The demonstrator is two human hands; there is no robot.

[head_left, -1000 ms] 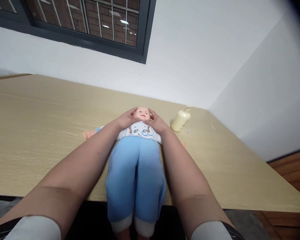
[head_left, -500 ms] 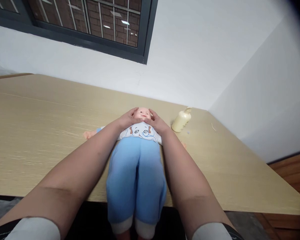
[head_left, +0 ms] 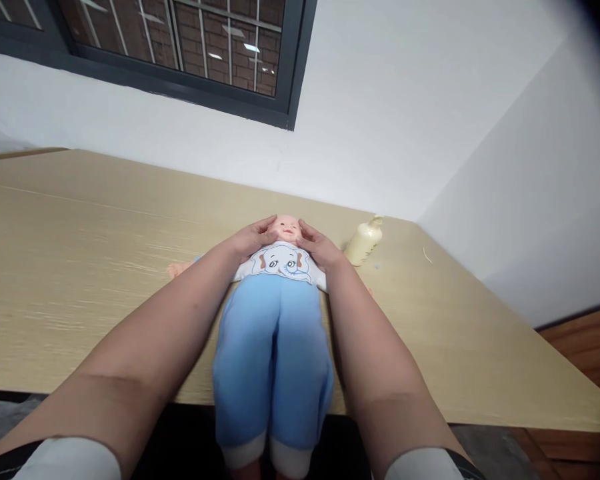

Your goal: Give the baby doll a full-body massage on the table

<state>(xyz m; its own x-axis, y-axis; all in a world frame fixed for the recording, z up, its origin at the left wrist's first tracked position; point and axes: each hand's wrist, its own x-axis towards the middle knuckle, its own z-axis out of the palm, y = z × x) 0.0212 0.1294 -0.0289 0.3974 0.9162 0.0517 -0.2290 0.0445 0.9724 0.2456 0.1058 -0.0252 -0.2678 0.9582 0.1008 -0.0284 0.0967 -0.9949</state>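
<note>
A baby doll in blue trousers and a white top with an elephant face lies on its back, legs hanging over the table's near edge. My left hand cups the left side of the doll's head, fingers along the side and thumb on the cheek. On the other side, my right hand holds the head in the same way, its thumb by the jaw. One doll hand shows beyond my left forearm; the other is mostly hidden behind my right arm.
A cream pump bottle stands just right of my right hand on the wooden table. A thin pale strip lies farther right. Behind the table rises a white wall with a barred window.
Both thumbs have slid outward from near the chin to the cheeks, so more of the lower face and the collar shows. The doll's body and the bottle have stayed in place.
</note>
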